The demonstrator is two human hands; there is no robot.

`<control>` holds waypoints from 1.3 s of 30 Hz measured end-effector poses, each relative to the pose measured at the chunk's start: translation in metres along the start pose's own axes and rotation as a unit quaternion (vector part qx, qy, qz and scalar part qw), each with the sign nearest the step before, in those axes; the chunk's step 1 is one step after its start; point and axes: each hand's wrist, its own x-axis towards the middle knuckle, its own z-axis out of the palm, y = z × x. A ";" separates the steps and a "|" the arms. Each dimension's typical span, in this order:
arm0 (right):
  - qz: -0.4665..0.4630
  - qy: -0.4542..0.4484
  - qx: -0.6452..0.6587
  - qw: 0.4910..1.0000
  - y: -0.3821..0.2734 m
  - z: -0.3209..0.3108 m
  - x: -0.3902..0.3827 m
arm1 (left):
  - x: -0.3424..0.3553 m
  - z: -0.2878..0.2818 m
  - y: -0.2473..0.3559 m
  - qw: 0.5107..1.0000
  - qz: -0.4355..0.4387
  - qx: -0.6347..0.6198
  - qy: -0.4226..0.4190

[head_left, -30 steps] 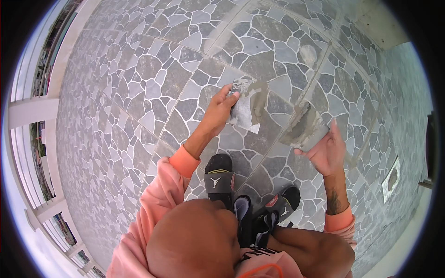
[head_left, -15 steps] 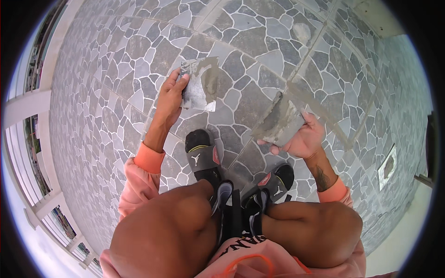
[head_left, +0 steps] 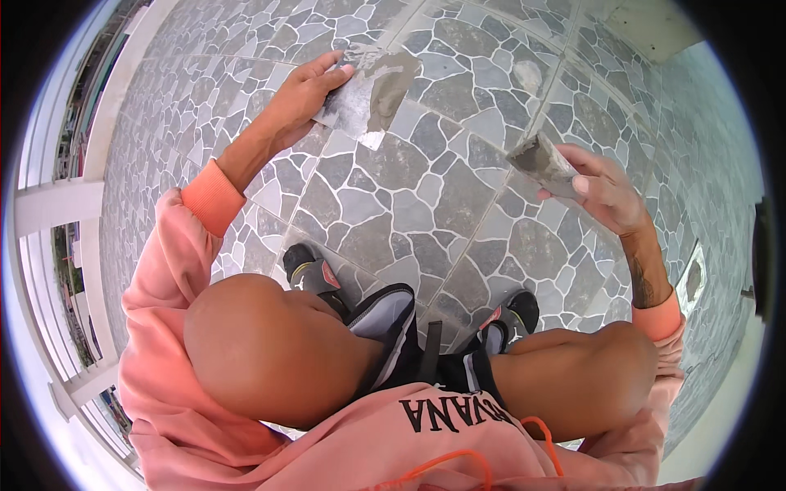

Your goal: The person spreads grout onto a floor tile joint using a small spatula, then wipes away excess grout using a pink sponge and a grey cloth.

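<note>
My left hand (head_left: 309, 92) grips a thin, pale metal plate (head_left: 350, 114) by its left edge, thumb on top. Wet grey mortar (head_left: 395, 88) is smeared over the plate's right side. In my right hand (head_left: 607, 190) is a flat scraper (head_left: 547, 166), pinched between thumb and fingers, its face tilted and coated with grey mortar. Both tools are held above the floor, well apart from each other. Beneath the scraper runs a straight joint line (head_left: 490, 219) between the floor tiles.
Stone-patterned tiles (head_left: 385, 184) cover the floor around me. A pale round patch (head_left: 527, 76) lies ahead. My sandalled feet (head_left: 309, 266) are planted below my bent knees. A white railing (head_left: 61, 204) runs along the left; a pale square piece (head_left: 693, 278) is at the far right.
My left hand has moved forward with the plate, which now sits at a slant. My right hand has moved forward and to the right, turning the scraper so its face looks narrower.
</note>
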 end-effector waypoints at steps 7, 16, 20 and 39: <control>-0.161 0.154 -0.681 0.698 -0.104 0.079 0.050 | 0.034 -0.029 0.094 0.981 0.031 0.134 -0.136; -0.163 0.174 -0.693 0.681 -0.150 0.153 0.144 | 0.051 -0.076 0.113 0.971 0.124 0.105 -0.174; -0.163 0.169 -0.718 0.655 -0.154 0.170 0.163 | 0.055 -0.087 0.119 0.968 0.124 0.118 -0.184; -0.041 0.489 0.104 0.865 -0.105 0.229 0.186 | 0.068 -0.076 0.100 0.941 0.332 0.021 -0.060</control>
